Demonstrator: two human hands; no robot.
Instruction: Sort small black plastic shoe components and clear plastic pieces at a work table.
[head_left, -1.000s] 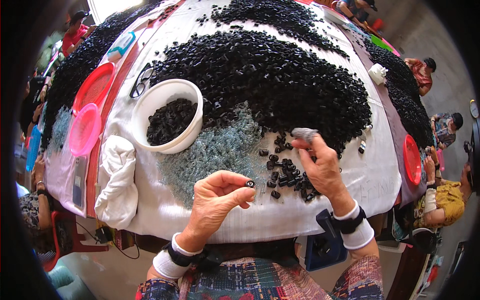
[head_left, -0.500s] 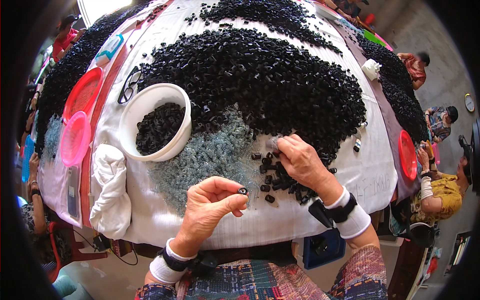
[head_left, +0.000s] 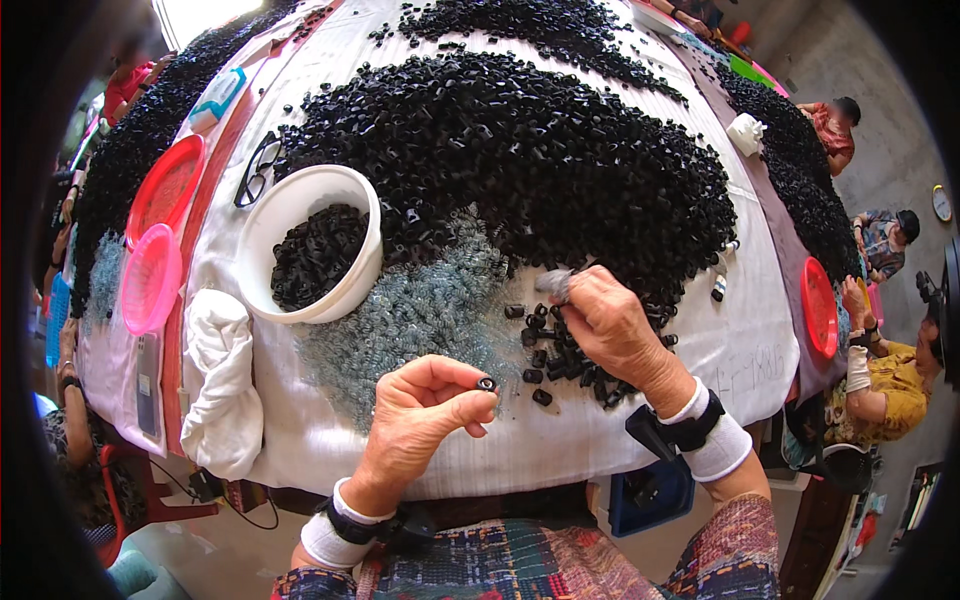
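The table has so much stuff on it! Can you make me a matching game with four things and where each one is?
Things:
1. white bowl
2. eyeglasses
3. small black ring
4. white cloth

Places:
A. pinched in the fingers of the left hand
B. lying just behind the bowl, by the red tray
C. bunched at the table's near left edge
D. left of the big black pile, with black pieces inside

Pairs: 1-D, 2-B, 3-A, 4-C
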